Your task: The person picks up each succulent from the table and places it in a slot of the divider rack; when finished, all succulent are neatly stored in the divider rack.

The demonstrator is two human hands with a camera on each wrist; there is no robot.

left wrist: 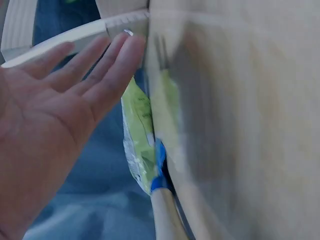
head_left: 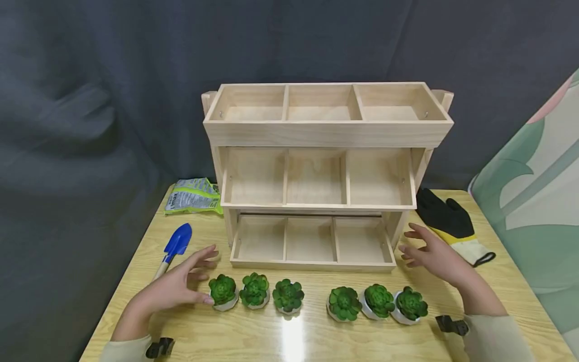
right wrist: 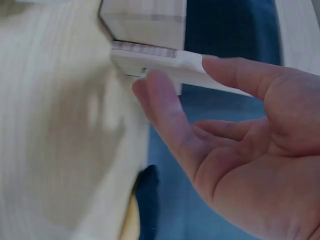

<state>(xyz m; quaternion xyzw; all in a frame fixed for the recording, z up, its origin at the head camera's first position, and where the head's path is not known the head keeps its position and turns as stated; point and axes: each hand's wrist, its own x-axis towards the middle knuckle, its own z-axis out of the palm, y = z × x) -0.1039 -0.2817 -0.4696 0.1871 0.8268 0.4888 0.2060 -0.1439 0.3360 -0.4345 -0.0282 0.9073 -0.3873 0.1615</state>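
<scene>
A three-tier wooden planter shelf point(head_left: 327, 134) stands at the back of the table, each tier split into three compartments with nothing in them. My left hand point(head_left: 174, 286) is left of the leftmost potted succulent point(head_left: 222, 290), thumb close to its white pot; whether they touch I cannot tell. In the left wrist view that hand point(left wrist: 55, 120) shows its palm and nearly straight fingers. Beside the shelf's lower right post is my right hand point(head_left: 436, 259), fingers loosely bent and holding nothing; the right wrist view shows the hand point(right wrist: 245, 145) near a wooden leg, contact unclear.
More potted succulents point(head_left: 345, 303) continue the front row, with a gap in its middle. A blue trowel point(head_left: 178, 240) and a green-grey bag point(head_left: 193, 196) lie left of the shelf. Black, yellow and white gloves point(head_left: 452, 221) lie on the right. Dark cloth point(head_left: 135, 75) hangs behind.
</scene>
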